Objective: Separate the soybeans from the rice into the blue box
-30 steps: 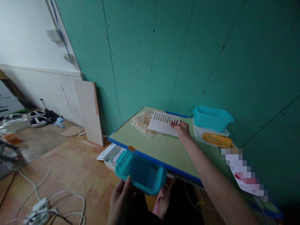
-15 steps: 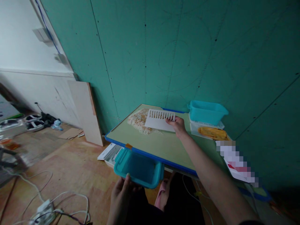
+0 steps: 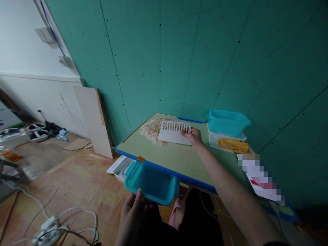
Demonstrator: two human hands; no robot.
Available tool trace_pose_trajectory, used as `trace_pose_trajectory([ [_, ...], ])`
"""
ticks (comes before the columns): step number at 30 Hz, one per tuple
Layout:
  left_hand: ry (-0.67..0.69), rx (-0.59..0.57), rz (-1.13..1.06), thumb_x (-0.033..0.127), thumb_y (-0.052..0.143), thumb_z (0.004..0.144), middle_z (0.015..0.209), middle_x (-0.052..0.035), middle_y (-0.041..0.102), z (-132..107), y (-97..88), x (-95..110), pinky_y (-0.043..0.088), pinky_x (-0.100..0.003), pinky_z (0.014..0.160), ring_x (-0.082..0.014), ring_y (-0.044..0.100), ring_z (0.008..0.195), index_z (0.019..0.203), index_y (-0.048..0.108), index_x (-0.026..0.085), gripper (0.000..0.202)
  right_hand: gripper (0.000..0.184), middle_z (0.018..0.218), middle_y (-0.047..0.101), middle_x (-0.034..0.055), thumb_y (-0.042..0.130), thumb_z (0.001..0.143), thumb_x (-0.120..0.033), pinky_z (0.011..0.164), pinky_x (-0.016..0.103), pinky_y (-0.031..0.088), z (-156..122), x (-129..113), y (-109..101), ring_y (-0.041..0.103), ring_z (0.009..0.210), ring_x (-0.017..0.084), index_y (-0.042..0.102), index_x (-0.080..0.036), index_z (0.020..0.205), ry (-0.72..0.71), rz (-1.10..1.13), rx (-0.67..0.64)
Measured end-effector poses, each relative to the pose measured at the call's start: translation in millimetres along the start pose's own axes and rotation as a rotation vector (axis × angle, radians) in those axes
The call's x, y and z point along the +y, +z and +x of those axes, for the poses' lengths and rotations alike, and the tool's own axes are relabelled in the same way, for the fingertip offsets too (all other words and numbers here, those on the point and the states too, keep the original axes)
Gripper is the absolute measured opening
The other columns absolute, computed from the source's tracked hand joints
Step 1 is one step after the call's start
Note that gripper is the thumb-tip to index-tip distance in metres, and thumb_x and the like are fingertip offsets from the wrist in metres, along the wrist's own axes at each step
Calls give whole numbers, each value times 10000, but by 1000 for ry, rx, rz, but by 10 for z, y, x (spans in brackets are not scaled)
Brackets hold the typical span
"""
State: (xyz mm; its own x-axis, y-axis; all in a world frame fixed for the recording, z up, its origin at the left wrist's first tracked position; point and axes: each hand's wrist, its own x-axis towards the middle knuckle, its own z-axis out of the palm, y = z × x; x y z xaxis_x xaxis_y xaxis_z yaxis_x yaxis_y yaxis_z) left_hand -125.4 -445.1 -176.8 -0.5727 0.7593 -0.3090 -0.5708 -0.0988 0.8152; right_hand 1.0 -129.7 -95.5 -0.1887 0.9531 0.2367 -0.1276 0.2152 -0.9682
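My right hand point(image 3: 195, 137) reaches across a small green table point(image 3: 166, 158) and grips the right end of a white slotted scraper point(image 3: 173, 132). The scraper stands against a pile of mixed grains point(image 3: 151, 129) at the table's far left corner. My left hand point(image 3: 133, 213) holds a teal plastic container point(image 3: 151, 183) by its near rim, just below the table's blue front edge. The container is open on top and I see nothing inside it.
A second teal container point(image 3: 227, 122) sits on a white tray of yellow food point(image 3: 233, 145) at the table's right. A green wall stands close behind. A wooden board point(image 3: 93, 121) leans left of the table. Cables and a power strip point(image 3: 48, 229) lie on the wooden floor.
The view shifted slightly left and up. The scraper and my right hand stayed at the grain pile. The teal container stayed under the table's front edge in my left hand.
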Motion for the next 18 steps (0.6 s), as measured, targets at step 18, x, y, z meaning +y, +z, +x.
trace_pose_trajectory([
  [18,-16,25,-31,472,845,583,559,13,644,71,-76,-97,556,-250,547,-154,654,532,714,632,153,406,389,721,709,34,844,461,-373,640,283,434,-83,1,82,594,636,160,722,-134,743,26,32,-46],
])
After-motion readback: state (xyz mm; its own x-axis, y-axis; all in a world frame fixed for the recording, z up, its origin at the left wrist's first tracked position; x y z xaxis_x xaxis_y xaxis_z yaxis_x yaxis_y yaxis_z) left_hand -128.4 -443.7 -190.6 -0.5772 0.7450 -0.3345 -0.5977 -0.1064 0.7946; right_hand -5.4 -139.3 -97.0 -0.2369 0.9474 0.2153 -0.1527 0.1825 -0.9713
